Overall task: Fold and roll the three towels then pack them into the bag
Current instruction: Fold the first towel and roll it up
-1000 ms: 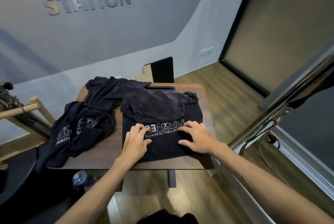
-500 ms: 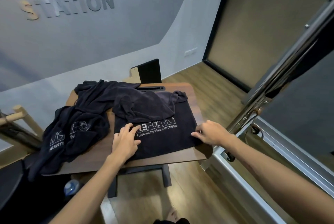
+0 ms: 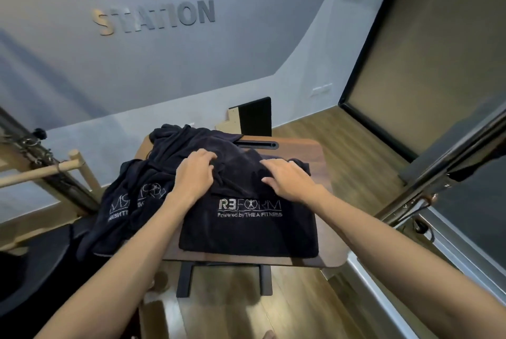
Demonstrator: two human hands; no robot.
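Both my hands have moved up from the near, printed part of the towel to its bunched far part: half a second ago my left hand lay beside the logo and my right at the towel's right edge, and now both sit above the lettering. My left hand (image 3: 195,174) has its fingers curled into a fold of the dark towel (image 3: 247,234), gripping a ridge of the cloth. My right hand (image 3: 287,178) lies on the crumpled cloth to the right with the fingers bent down into it; I cannot tell whether it has truly closed on a fold or only presses there. The towel is spread over the middle and right of the wooden table (image 3: 327,245), its near half flat with the white logo (image 3: 249,208) facing up and readable, its far half heaped under my hands. A second dark towel (image 3: 128,207) lies rumpled at the table's left side, touching the first, with part of it hanging over the left edge and its print showing reversed. More dark cloth is piled at the far left of the table, and I cannot tell whether it is a separate towel. Behind the table a black board (image 3: 256,117) leans against the grey wall (image 3: 164,65).
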